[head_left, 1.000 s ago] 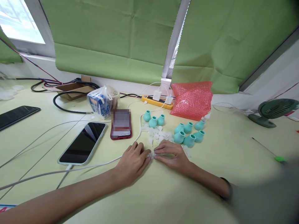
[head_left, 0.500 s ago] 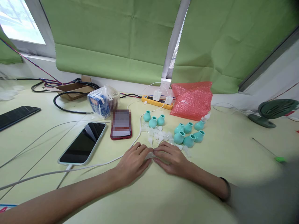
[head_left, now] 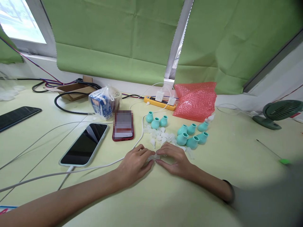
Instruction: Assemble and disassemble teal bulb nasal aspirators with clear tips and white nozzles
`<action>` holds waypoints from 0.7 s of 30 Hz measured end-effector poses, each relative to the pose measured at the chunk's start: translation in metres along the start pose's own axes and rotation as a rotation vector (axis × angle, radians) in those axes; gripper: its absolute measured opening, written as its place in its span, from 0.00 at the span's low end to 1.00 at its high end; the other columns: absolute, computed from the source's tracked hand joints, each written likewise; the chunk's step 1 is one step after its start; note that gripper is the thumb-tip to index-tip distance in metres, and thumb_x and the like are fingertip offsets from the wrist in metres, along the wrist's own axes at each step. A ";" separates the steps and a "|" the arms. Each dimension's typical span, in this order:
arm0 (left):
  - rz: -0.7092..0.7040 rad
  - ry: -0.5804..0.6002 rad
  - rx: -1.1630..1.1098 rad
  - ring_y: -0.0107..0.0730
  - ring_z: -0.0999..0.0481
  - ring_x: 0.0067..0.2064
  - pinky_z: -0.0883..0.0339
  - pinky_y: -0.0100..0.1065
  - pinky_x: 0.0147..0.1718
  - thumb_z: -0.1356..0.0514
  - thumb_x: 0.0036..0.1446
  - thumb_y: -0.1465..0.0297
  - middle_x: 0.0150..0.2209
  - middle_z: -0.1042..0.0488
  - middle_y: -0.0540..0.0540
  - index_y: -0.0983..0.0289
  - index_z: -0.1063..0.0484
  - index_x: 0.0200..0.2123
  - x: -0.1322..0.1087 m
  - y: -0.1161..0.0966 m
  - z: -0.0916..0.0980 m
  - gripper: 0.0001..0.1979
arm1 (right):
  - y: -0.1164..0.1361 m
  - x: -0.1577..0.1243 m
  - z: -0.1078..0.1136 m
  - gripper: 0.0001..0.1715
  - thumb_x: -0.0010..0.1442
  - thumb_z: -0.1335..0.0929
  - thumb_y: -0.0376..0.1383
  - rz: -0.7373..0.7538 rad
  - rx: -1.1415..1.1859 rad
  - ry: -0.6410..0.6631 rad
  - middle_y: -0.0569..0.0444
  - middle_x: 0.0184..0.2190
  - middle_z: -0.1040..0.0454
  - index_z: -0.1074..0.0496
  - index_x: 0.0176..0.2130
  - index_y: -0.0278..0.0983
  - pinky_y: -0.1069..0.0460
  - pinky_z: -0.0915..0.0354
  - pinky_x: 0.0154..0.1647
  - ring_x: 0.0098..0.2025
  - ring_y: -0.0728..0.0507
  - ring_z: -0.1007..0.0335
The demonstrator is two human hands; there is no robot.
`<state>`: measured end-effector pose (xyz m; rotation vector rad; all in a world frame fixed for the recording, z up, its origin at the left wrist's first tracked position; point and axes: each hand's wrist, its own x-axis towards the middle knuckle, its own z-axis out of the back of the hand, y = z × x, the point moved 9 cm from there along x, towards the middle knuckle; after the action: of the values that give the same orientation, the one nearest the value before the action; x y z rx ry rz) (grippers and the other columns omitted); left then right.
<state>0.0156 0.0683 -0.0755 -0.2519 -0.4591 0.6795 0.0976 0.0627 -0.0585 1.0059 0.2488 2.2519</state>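
Note:
At the front middle of the table, my left hand [head_left: 137, 162] is closed on a small clear plastic piece [head_left: 154, 157]. My right hand [head_left: 174, 159] pinches the other end of the same piece between thumb and fingers. Its exact kind is too small and too covered to make out. Just beyond my fingers lies a heap of small white translucent plastic pieces [head_left: 163, 135], some pointed. Behind and to the right of the heap stand several turquoise bulb-shaped pieces [head_left: 182, 139] with round open necks.
A phone in a pale case [head_left: 84, 145] and a red-cased phone [head_left: 123, 126] lie to the left, with a white cable [head_left: 104, 167] running past my left wrist. Farther back are a yellow power strip [head_left: 161, 103], a red bubble-wrap bag [head_left: 195, 101] and a bagged blue box [head_left: 102, 104]. A green fan [head_left: 276, 114] stands right.
My right thumb and fingers have spread slightly apart, and more of the clear piece shows between my hands. My left hand stays almost where it was.

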 end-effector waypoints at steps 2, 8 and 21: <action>-0.011 -0.004 0.005 0.36 0.37 0.37 0.37 0.35 0.34 0.52 0.55 0.71 0.33 0.29 0.54 0.65 0.36 0.40 -0.001 -0.001 0.000 0.11 | 0.000 0.000 -0.001 0.10 0.48 0.33 0.30 -0.002 0.003 0.008 0.53 0.27 0.29 0.33 0.35 0.36 0.51 0.36 0.33 0.32 0.47 0.35; -0.040 -0.005 0.032 0.36 0.37 0.37 0.37 0.35 0.34 0.52 0.55 0.71 0.32 0.29 0.54 0.65 0.35 0.38 0.000 -0.003 -0.002 0.10 | 0.000 -0.001 -0.001 0.11 0.48 0.33 0.30 0.001 0.000 0.010 0.52 0.28 0.29 0.32 0.36 0.36 0.50 0.37 0.33 0.32 0.46 0.36; 0.002 -0.023 0.040 0.37 0.36 0.38 0.36 0.35 0.31 0.51 0.54 0.70 0.31 0.29 0.55 0.66 0.37 0.41 0.001 0.002 -0.002 0.11 | 0.004 0.000 -0.001 0.08 0.49 0.34 0.30 0.051 -0.013 0.016 0.52 0.28 0.29 0.32 0.34 0.37 0.51 0.37 0.32 0.32 0.47 0.36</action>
<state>0.0159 0.0701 -0.0776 -0.2070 -0.4673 0.6933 0.0947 0.0599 -0.0576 0.9982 0.2174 2.3060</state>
